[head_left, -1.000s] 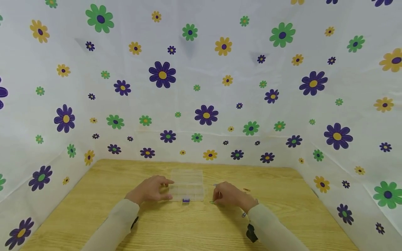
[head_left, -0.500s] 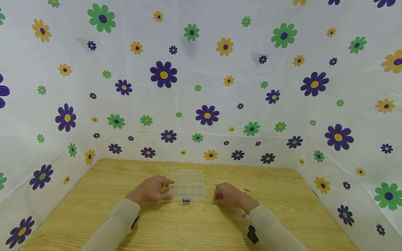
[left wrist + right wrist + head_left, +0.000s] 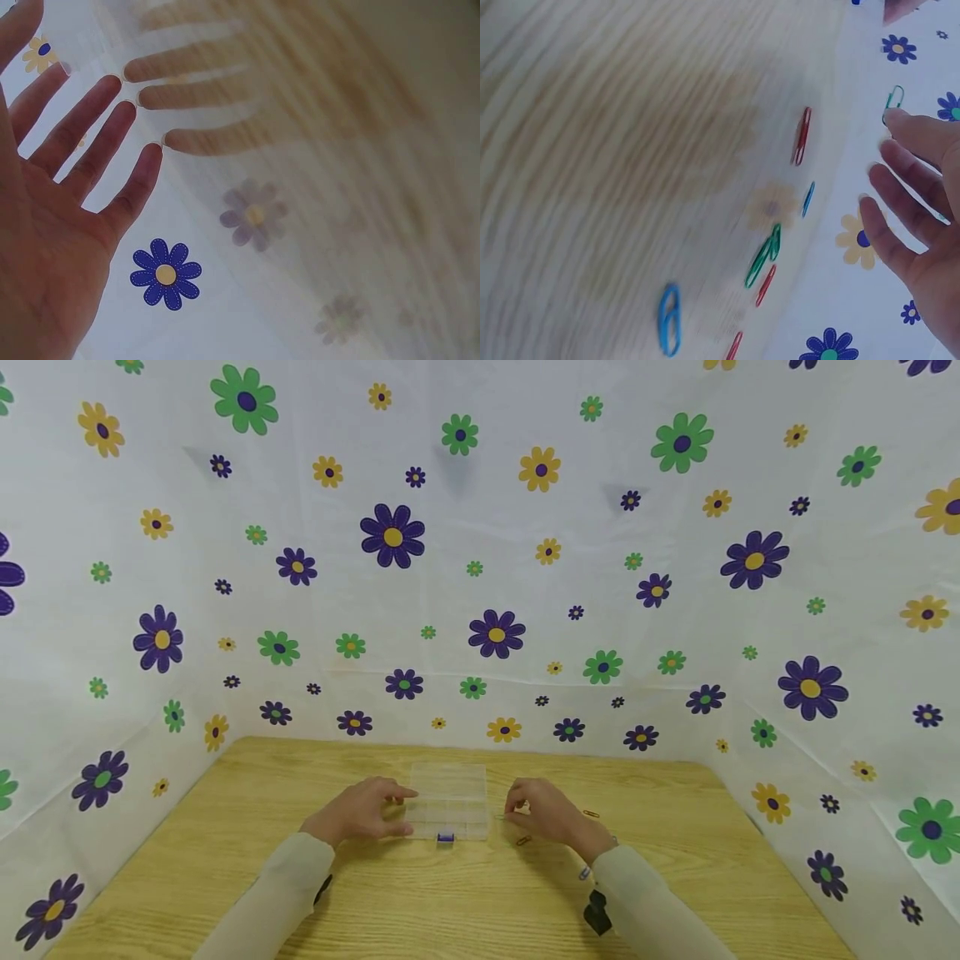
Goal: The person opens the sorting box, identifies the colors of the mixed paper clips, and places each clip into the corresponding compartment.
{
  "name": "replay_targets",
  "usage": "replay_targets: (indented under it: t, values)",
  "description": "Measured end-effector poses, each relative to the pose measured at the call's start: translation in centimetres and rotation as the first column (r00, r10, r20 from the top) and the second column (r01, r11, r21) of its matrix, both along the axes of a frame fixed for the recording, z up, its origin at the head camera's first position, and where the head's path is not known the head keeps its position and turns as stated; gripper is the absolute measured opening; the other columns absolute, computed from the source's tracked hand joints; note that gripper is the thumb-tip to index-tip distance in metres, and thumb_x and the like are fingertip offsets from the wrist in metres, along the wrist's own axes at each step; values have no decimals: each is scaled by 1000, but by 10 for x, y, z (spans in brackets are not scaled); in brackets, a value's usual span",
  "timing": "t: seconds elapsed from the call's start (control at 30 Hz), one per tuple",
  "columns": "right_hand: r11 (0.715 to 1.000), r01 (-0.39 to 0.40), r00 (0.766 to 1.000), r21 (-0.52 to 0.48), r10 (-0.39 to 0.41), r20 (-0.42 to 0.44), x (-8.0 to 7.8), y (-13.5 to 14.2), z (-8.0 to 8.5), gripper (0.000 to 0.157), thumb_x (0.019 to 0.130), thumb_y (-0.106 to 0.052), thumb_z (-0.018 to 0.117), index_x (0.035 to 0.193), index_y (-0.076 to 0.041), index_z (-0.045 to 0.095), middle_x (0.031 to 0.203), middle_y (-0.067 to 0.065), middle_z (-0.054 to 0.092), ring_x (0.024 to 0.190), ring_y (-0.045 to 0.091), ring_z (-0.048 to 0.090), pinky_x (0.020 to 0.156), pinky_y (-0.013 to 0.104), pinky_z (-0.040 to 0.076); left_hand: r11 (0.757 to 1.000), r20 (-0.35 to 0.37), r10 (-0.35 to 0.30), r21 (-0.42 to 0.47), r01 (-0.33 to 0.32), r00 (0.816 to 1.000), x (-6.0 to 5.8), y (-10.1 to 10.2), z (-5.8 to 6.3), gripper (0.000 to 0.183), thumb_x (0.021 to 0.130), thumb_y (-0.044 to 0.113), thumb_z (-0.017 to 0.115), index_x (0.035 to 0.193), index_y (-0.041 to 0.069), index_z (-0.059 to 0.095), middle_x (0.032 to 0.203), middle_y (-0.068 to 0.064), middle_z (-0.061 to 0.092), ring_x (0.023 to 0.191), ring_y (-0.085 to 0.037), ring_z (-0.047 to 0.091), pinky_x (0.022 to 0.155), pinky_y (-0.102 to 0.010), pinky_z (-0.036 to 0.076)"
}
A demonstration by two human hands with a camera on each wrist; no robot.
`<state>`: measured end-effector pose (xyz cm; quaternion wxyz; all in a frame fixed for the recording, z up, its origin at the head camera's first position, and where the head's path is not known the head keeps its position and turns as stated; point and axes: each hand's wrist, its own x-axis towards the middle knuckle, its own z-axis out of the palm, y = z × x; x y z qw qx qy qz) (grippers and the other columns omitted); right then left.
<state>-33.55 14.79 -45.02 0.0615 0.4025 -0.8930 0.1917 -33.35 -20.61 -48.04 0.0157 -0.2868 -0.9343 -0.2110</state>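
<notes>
A clear plastic compartment box [image 3: 448, 781] with a purple latch [image 3: 446, 838] lies open on the table. My left hand [image 3: 358, 812] rests at its left edge, index finger and thumb touching its side. Those fingers look straight and spread in the left wrist view, where the box cannot be made out. Just right of the box, my right hand [image 3: 543, 810] is raised slightly and pinches a green paper clip [image 3: 894, 97] between thumb and index finger. Below it on the table lies a red paper clip [image 3: 523, 841].
More paper clips lie around my right hand and forearm: a red one [image 3: 592, 813], a blue one [image 3: 584, 873], and, in the right wrist view, a green pair [image 3: 763, 256] and a large blue one [image 3: 670, 320]. Flower-patterned cloth [image 3: 450, 585] walls the wooden table [image 3: 420, 902] on three sides.
My right hand has lifted off the table with the green paper clip, uncovering a red clip beneath. The left hand has stayed at the box.
</notes>
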Motion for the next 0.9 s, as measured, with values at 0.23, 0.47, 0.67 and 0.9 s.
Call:
replay_targets:
  t: [0.23,0.47,0.67,0.9]
  values:
    - [996,23,999,-85,-21,29,-1,-14,1,8,94,-11,75,87,-10,79,97,3,73,90,19,70,76,31,59,1000,1,4,-4,-4,1000,0,0,1,68,86,56,78,136,12,68,112,-5,71,99,-21,63,90,-45,55]
    - [991,34,999,-126,-30,39,-2,-29,1,8,92,-10,77,86,-6,80,94,7,75,89,21,70,77,34,59,1000,8,8,0,-8,1000,-1,1,0,68,85,54,80,136,10,68,112,-7,72,103,-24,66,92,-49,55]
    - [990,80,996,-112,-75,46,-3,-43,4,8,93,-12,77,88,-6,79,86,4,75,77,13,65,71,22,53,1000,20,21,7,-21,1000,0,2,2,68,83,53,82,135,10,69,111,-7,72,102,-25,66,93,-50,55]
    - [993,96,995,-75,-94,37,-7,-55,4,9,94,-14,76,89,-7,81,86,4,76,77,12,65,70,21,52,1000,2,7,1,-7,1000,-1,1,0,68,84,54,80,135,10,69,110,-7,72,101,-24,66,90,-48,55]
